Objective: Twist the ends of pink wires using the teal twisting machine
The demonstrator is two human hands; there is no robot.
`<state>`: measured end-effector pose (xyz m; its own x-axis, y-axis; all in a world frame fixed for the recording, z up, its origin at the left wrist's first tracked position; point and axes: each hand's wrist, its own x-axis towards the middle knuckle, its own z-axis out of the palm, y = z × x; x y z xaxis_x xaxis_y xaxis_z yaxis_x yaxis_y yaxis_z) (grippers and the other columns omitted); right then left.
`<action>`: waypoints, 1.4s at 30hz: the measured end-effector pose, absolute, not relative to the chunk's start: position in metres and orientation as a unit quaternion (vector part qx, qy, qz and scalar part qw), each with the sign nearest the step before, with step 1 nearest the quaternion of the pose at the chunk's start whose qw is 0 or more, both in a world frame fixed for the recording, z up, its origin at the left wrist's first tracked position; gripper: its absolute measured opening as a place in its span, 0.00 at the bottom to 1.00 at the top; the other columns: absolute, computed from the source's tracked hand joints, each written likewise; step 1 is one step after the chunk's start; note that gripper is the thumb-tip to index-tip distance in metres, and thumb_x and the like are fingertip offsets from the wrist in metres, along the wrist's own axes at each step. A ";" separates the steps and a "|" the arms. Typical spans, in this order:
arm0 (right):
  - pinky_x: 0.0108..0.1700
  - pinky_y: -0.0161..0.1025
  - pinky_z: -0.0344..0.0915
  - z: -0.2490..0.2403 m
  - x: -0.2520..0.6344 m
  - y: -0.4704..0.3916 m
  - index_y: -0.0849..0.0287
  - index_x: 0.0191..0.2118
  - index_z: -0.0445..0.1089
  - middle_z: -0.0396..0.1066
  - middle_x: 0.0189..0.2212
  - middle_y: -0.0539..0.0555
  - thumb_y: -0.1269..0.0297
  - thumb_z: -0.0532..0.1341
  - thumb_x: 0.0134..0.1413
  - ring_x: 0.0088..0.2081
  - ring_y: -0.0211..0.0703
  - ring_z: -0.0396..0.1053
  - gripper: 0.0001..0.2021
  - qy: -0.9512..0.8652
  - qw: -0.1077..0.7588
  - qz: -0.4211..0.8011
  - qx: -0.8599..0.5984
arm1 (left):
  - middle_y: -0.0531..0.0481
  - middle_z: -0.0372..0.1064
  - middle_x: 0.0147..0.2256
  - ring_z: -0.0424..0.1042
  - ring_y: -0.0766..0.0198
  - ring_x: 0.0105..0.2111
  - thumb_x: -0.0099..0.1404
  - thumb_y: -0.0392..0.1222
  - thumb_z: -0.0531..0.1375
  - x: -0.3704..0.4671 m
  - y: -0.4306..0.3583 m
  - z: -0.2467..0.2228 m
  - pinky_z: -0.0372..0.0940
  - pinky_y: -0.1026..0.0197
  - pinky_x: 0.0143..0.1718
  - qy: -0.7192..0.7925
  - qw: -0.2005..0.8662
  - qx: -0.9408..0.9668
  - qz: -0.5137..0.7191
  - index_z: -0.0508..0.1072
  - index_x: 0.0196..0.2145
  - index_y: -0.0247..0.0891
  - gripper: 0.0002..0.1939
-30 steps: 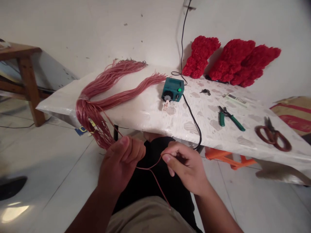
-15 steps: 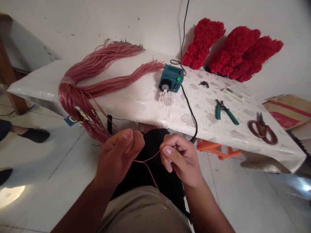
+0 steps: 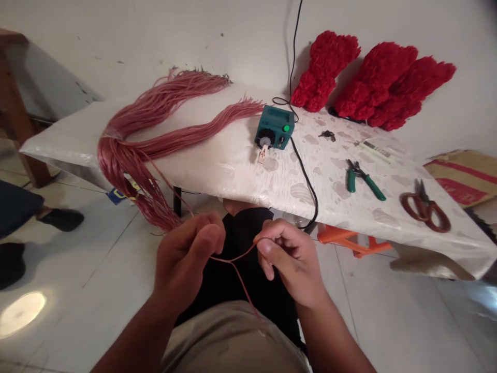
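My left hand and my right hand pinch one thin reddish-pink cord between them, low in front of my lap. The cord sags between the two hands, and a loose end trails down onto my beige trousers. A strand runs from my left hand up to a thick bundle of the same cords, which drapes over the left edge of the table and fans out across its top.
On the table stand a small teal box with a green light and its black cable, green-handled pliers, brown scissors, and red fluffy bundles against the wall. Another person's dark shoe is on the floor at left.
The view has shifted slightly; my hands stay close together on the cord, my left thumb curling lower. The other person's foot at left has moved.
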<state>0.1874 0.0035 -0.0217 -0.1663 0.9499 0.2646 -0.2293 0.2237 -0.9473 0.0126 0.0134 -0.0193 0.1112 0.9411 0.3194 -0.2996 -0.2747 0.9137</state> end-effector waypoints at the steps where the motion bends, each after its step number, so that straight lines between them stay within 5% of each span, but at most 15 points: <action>1: 0.21 0.28 0.56 -0.021 0.187 0.003 0.58 0.36 0.72 0.63 0.20 0.43 0.68 0.63 0.64 0.17 0.26 0.59 0.04 -0.551 0.557 0.528 -0.328 | 0.51 0.60 0.28 0.59 0.63 0.30 0.75 0.41 0.54 0.011 0.013 -0.018 0.54 0.55 0.33 0.298 0.496 0.578 0.576 0.65 0.29 0.38 0.14; 3: 0.21 0.27 0.56 -0.020 0.188 0.003 0.58 0.36 0.72 0.63 0.20 0.43 0.68 0.63 0.64 0.17 0.26 0.59 0.04 -0.552 0.558 0.524 -0.330 | 0.49 0.63 0.33 0.63 0.61 0.34 0.75 0.38 0.52 0.008 0.013 -0.014 0.57 0.55 0.35 0.275 0.442 0.658 0.543 0.66 0.34 0.38 0.10; 8: 0.21 0.27 0.56 -0.019 0.188 0.000 0.58 0.35 0.72 0.63 0.21 0.43 0.69 0.63 0.63 0.18 0.26 0.60 0.04 -0.553 0.549 0.520 -0.350 | 0.55 0.55 0.23 0.57 0.68 0.25 0.70 0.32 0.58 0.007 0.016 -0.013 0.53 0.60 0.26 0.297 0.317 0.714 0.549 0.60 0.25 0.37 0.16; 11: 0.21 0.27 0.56 -0.017 0.188 -0.001 0.58 0.34 0.71 0.63 0.21 0.43 0.69 0.63 0.63 0.18 0.26 0.60 0.05 -0.561 0.542 0.512 -0.360 | 0.51 0.66 0.33 0.67 0.63 0.34 0.64 0.28 0.63 0.010 0.018 -0.012 0.63 0.58 0.34 0.276 0.227 0.741 0.569 0.70 0.35 0.36 0.07; 15: 0.23 0.28 0.56 -0.017 0.189 0.000 0.57 0.33 0.70 0.63 0.21 0.43 0.70 0.63 0.62 0.20 0.27 0.59 0.05 -0.576 0.545 0.491 -0.360 | 0.47 0.68 0.44 0.68 0.60 0.43 0.62 0.29 0.66 0.013 0.021 -0.007 0.66 0.56 0.43 0.290 0.114 0.797 0.518 0.74 0.45 0.39 0.14; 42: 0.26 0.31 0.57 -0.013 0.184 -0.006 0.56 0.35 0.72 0.63 0.23 0.43 0.71 0.62 0.62 0.22 0.28 0.60 0.04 -0.607 0.551 0.423 -0.386 | 0.49 0.68 0.38 0.69 0.60 0.38 0.58 0.24 0.67 0.018 0.005 -0.019 0.68 0.52 0.36 0.346 0.122 0.732 0.575 0.74 0.37 0.39 0.14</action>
<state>0.1841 -0.0058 -0.0128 -0.0950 0.9348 0.3423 0.0012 0.3440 -0.9390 0.0181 0.0047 -0.0188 0.1004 0.6459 0.7568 0.3657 -0.7314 0.5756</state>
